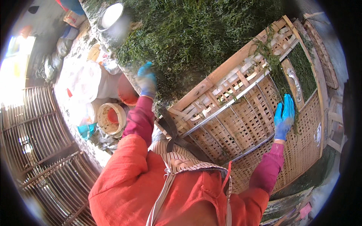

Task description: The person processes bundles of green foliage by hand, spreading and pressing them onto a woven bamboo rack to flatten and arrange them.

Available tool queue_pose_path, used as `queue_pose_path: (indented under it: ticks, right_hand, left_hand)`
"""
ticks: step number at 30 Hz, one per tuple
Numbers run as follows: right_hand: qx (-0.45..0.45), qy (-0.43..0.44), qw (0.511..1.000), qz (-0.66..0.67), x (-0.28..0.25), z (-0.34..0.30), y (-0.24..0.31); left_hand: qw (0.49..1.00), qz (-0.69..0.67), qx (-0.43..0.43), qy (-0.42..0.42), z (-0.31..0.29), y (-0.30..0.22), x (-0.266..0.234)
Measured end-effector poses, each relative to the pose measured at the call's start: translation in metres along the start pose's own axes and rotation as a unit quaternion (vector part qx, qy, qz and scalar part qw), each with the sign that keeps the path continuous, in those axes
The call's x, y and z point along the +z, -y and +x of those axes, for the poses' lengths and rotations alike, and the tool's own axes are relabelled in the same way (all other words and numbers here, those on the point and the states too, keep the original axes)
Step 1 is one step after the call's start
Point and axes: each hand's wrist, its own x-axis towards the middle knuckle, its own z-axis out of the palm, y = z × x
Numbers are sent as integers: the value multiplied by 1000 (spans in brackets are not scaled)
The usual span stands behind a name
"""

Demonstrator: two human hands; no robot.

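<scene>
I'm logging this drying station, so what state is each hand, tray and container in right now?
left hand: blue-gloved, reaching into the green pile, grip unclear
right hand: blue-gloved, open, flat on the tray
woven bamboo tray: tilted, mostly bare, few green strands
green pile: heaped, spread wide
metal bowl: upright, contents unclear
round basket: upright, orange inside

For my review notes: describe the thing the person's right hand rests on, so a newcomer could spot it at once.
Start at the big heap of dark green strands filling the top of the picture. Leaning out from under it toward the lower right is a flat woven bamboo tray in a pale wooden frame, where the blue-gloved right hand lies. Unlike the curved slatted racks at left, it is lattice-woven and strewn with green strands.
</scene>
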Motion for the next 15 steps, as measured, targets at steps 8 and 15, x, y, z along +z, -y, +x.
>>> queue_pose_path:
  ticks: [8,15]
  right_hand:
    - [26,-12,1000,4,-3,-10,-4]
    - [30,-71,996,40,-18,-13,1]
  left_hand:
    - [951,196,138,195,83,-142,-22]
    - [705,407,514,269,113,-220,133]
